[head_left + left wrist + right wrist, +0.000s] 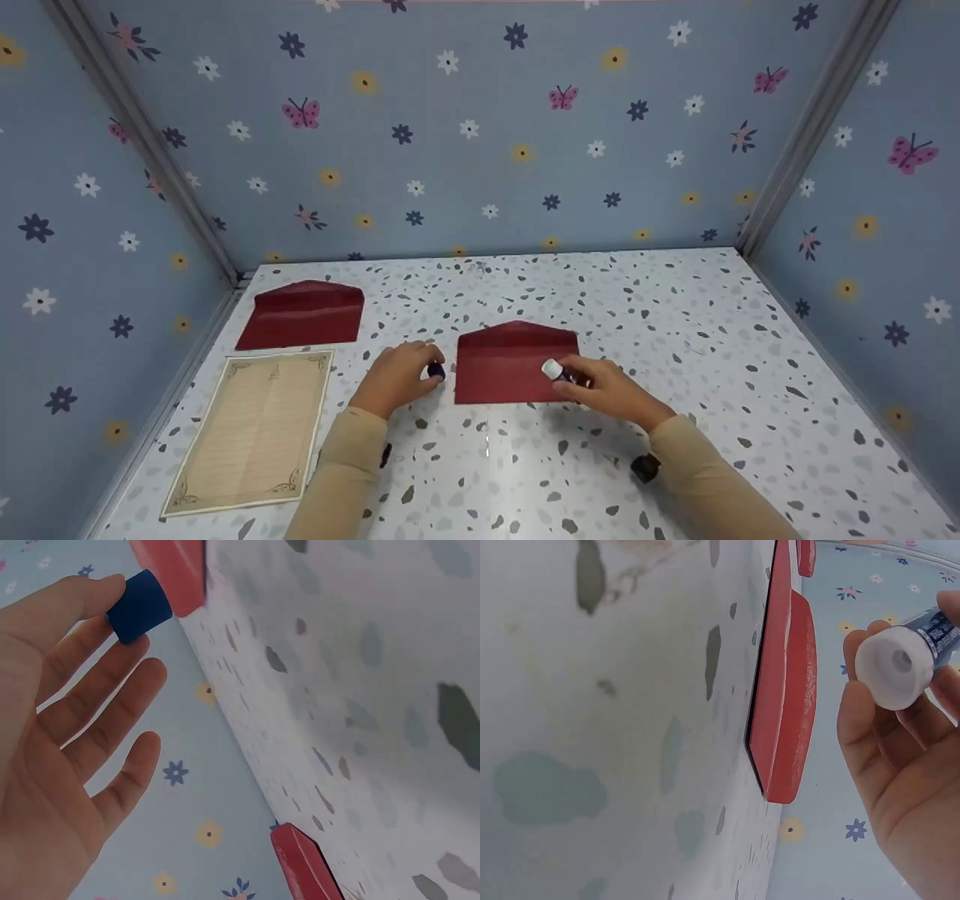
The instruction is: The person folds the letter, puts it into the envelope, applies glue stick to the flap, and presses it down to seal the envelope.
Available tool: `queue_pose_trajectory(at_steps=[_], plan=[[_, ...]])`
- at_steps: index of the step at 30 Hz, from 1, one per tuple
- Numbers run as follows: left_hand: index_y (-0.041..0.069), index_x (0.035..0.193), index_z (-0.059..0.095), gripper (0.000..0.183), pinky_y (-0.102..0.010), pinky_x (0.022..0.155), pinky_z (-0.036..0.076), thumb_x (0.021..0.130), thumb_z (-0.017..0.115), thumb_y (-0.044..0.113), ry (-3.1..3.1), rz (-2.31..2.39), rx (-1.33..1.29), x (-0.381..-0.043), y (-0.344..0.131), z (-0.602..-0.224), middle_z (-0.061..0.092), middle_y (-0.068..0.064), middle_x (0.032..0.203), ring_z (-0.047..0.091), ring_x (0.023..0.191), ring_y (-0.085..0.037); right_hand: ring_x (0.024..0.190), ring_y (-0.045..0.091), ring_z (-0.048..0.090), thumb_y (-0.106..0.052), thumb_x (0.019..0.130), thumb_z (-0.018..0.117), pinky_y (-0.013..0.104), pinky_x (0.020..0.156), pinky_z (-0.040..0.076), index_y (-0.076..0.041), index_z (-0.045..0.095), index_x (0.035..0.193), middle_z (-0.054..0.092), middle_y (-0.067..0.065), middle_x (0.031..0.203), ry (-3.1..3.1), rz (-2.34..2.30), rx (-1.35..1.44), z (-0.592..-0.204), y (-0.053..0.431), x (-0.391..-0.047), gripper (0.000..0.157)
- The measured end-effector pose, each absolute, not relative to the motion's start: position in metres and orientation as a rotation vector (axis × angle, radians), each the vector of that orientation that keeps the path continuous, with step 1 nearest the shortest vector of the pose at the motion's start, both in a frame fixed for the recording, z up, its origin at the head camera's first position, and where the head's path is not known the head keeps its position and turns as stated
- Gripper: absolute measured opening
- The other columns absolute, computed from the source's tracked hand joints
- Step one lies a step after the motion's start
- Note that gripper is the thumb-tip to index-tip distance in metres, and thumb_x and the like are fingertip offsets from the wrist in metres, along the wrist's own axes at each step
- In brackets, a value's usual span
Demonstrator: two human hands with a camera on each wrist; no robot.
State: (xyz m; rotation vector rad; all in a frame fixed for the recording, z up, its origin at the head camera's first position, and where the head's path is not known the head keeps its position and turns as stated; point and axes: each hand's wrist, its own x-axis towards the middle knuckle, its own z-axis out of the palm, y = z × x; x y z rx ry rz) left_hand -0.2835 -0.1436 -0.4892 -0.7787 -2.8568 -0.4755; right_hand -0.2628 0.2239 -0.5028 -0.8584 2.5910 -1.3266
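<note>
My left hand pinches a small dark blue cap between thumb and fingertips; its other fingers are spread in the left wrist view. In my right hand is a glue stick with a white open end and a blue printed body. That white end points up and to the left, above a red envelope. The envelope lies on the table between my hands with its pointed flap unfolded at the far side. The glue stick's far end is hidden by my fingers.
A second red envelope, flap also unfolded, lies at the table's far left. Nearer to me is a beige sheet with decorated corners. The speckled table is bounded by flower-patterned walls at the back and both sides.
</note>
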Motion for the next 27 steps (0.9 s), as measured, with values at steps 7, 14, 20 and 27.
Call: queue_pose_trajectory(at_steps=[7, 14, 20, 27], plan=[[0.012, 0.106, 0.073, 0.021, -0.045, 0.078, 0.051, 0.087, 0.078, 0.019, -2.905, -0.343, -0.711, -0.288, -0.157, -0.501, 0.067, -0.004, 0.092, 0.063, 0.083, -0.022, 0.075, 0.015, 0.057, -0.041, 0.097, 0.066, 0.028, 0.061, 0.05, -0.025, 0.065, 0.12, 0.062, -0.005, 0.088, 2.61, -1.286, -0.819, -0.503, 0.223, -0.263, 0.028], [0.013, 0.104, 0.074, 0.018, -0.046, 0.078, 0.052, 0.087, 0.078, 0.016, -2.947, -0.384, -0.674, -0.29, -0.159, -0.503, 0.068, -0.004, 0.093, 0.064, 0.084, -0.024, 0.077, 0.016, 0.058, -0.041, 0.097, 0.065, 0.03, 0.063, 0.051, -0.024, 0.065, 0.12, 0.062, -0.005, 0.088, 2.609, -1.282, -0.799, -0.502, 0.223, -0.263, 0.028], [0.013, 0.109, 0.072, 0.022, -0.045, 0.08, 0.051, 0.089, 0.077, 0.017, -2.987, -0.4, -0.628, -0.289, -0.158, -0.503, 0.067, -0.005, 0.095, 0.063, 0.084, -0.022, 0.077, 0.016, 0.058, -0.04, 0.097, 0.066, 0.029, 0.064, 0.051, -0.023, 0.064, 0.119, 0.062, -0.004, 0.088, 2.605, -1.293, -0.78, -0.501, 0.222, -0.263, 0.028], [0.015, 0.113, 0.07, 0.026, -0.046, 0.08, 0.051, 0.088, 0.078, 0.018, -2.893, -0.371, -0.677, -0.283, -0.16, -0.502, 0.065, -0.006, 0.099, 0.061, 0.088, -0.023, 0.079, 0.017, 0.057, -0.03, 0.098, 0.068, 0.029, 0.065, 0.05, -0.018, 0.062, 0.123, 0.062, -0.003, 0.088, 2.594, -1.32, -0.809, -0.503, 0.224, -0.264, 0.029]])
